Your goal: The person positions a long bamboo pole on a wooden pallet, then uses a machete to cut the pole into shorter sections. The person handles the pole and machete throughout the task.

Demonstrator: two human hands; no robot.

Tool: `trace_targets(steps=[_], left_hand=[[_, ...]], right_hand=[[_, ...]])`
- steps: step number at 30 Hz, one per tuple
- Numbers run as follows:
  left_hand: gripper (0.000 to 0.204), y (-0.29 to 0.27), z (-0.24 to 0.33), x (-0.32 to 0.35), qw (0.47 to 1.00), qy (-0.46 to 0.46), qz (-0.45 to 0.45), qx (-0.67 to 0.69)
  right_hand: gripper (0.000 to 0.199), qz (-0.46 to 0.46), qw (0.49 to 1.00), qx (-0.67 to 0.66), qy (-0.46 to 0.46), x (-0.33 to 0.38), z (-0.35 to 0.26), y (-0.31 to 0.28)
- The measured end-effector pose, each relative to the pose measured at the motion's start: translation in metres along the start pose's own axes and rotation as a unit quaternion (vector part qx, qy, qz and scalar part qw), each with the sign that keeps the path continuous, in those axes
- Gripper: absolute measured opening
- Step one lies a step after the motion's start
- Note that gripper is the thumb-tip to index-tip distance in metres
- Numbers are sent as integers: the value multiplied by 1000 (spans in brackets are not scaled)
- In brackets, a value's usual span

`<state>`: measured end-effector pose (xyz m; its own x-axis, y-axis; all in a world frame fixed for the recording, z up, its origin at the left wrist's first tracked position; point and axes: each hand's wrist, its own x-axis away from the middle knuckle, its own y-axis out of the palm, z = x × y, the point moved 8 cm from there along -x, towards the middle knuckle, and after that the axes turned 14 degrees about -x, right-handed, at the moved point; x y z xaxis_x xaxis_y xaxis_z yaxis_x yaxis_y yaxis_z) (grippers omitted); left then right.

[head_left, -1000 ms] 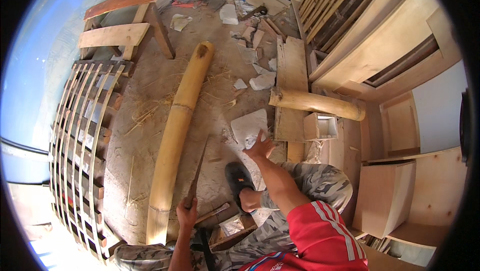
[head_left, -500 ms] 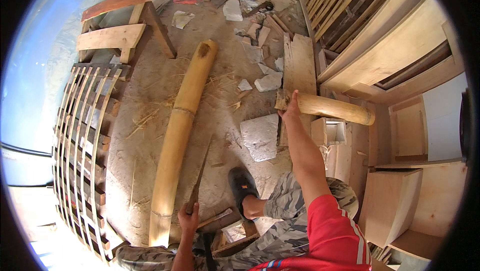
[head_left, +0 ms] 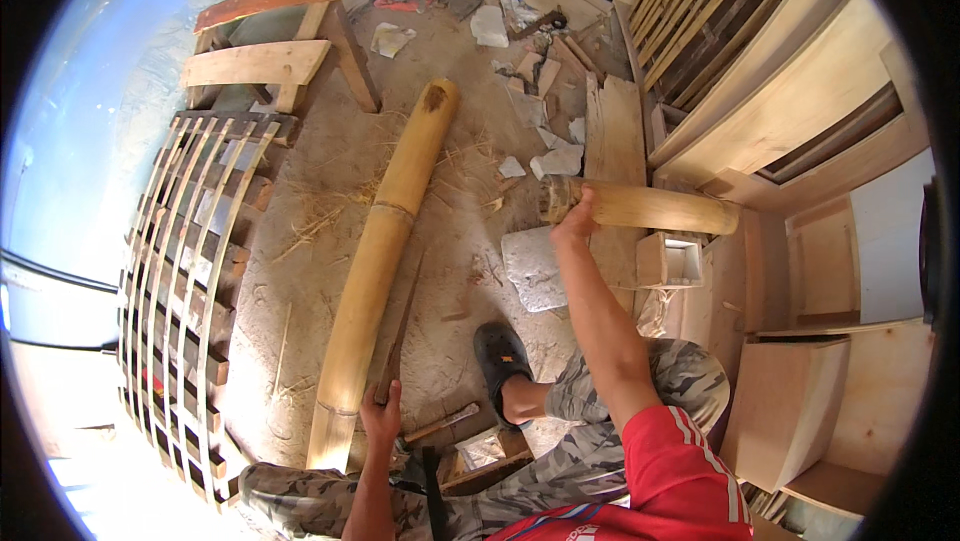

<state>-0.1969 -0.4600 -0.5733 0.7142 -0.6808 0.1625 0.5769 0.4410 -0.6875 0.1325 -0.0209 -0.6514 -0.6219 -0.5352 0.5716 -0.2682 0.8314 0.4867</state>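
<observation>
My right hand [head_left: 574, 219] is stretched forward and closed around the left end of a short, thick bamboo piece [head_left: 665, 209], which lies crosswise. Its far end points right, toward the wooden cabinets. Lower down, my left hand [head_left: 381, 418] grips the handle end of a long, tapering dark blade [head_left: 402, 326]; whether it is a knife or a saw I cannot tell. The blade points away from me, close beside a long bamboo pole [head_left: 372, 256]. That pole slants across the floor, with visible node rings and a dark patch near its far end.
On the left stand a slatted wooden lattice [head_left: 190, 291] and a wooden frame [head_left: 255, 64]. A stone slab [head_left: 532, 269], broken white pieces [head_left: 558, 161] and a plank [head_left: 615, 131] lie ahead. Right are a small wooden box [head_left: 670, 259] and cabinets [head_left: 785, 406]. A hammer-like tool [head_left: 442, 422] lies near my foot.
The short bamboo piece has shifted slightly left and turned a little in my right hand's grip. The rest of the scene has slid right and slightly up with my head; my left hand still holds the blade.
</observation>
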Motion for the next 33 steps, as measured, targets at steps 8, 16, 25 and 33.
trace_targets(steps=[8,16,25,33], left_hand=[[54,-25,25,1,993,34,48,105],[51,-77,15,32,983,75,167,33],[40,-121,-20,68,967,49,252,-4],[36,-151,-34,102,953,6,304,-6]], right_hand=[[54,-206,955,-80,198,139,21,10],[58,-251,933,107,237,238,42,-120],[91,-315,857,323,248,303,60,-183],[104,-440,781,395,202,333,97,-220]])
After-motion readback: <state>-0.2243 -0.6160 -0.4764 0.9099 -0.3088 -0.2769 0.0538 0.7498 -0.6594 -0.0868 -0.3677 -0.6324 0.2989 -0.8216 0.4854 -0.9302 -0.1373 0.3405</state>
